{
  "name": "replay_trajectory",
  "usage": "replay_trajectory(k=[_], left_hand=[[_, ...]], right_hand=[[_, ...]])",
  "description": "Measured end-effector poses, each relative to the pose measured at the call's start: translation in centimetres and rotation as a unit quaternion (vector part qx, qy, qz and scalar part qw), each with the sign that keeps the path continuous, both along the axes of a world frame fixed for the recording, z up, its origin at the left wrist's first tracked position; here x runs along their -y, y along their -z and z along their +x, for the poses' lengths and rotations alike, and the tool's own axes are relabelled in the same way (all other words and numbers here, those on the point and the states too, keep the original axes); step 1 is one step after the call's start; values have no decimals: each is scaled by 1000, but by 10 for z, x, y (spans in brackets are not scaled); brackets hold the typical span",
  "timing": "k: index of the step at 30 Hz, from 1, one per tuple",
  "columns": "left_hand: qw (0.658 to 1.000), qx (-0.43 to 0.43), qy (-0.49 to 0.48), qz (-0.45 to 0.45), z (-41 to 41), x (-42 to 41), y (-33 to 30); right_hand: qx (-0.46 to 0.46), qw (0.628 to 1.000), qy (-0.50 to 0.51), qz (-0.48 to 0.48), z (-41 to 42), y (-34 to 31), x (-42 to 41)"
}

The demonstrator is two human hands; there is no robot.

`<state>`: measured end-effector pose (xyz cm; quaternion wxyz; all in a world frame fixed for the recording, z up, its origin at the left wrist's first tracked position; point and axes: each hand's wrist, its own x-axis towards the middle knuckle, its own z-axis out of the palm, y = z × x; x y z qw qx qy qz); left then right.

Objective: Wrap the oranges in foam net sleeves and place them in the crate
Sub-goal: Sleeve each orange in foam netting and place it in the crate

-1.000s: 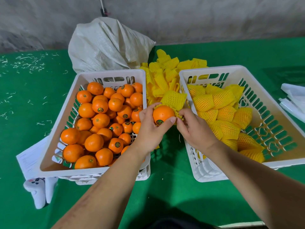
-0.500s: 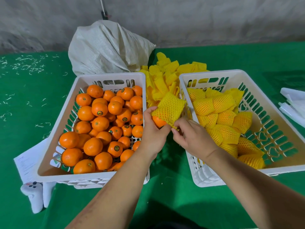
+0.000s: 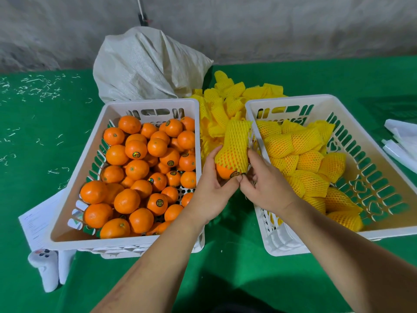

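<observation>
Green cloth table cover, matt and felt-like, carries two white moulded-plastic crates, smooth with a dull sheen: the left crate and the right crate. Loose oranges in the left crate look waxy, finely dimpled, some with glossy stickers. Between the crates, a soft foam net sleeve, matt yellow mesh. Behind the left crate, a coarse woven white sack.

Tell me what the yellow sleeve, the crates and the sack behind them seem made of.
Sleeve: soft foam netting, matte, open diamond mesh. Crates: rigid white plastic, smooth with a slight sheen, slotted walls. Sack: probably woven plastic fabric, off-white, finely textured, creased.
</observation>
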<state>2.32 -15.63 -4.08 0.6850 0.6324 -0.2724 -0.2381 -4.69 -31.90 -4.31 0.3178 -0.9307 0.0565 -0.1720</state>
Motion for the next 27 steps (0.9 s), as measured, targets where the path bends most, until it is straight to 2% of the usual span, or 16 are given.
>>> replay_trajectory(k=[4,8,12,16,18,23,27], left_hand=[[996,11,-78,30,-4,5,2],[993,49,-87,67,-6,10,2],[995,41,-88,-3,-3,13,-1],[989,9,-132,-63,0,12,0],[992,-2,-118,-52,-2,8,-1],[1000,13,11,-7,3,-1,5],[998,38,-53,-3,3,5,7]], right_hand=[[38,999,34,11,-3,-3,3],[59,994,87,7,-3,-1,5],[69,992,109,-11,-1,0,5],[101,989,26,-102,-7,-2,-4],[86,991,13,-104,-7,-2,-5],[48,997,46,-35,-6,2,-3],[87,993,69,-40,-7,-2,-2]])
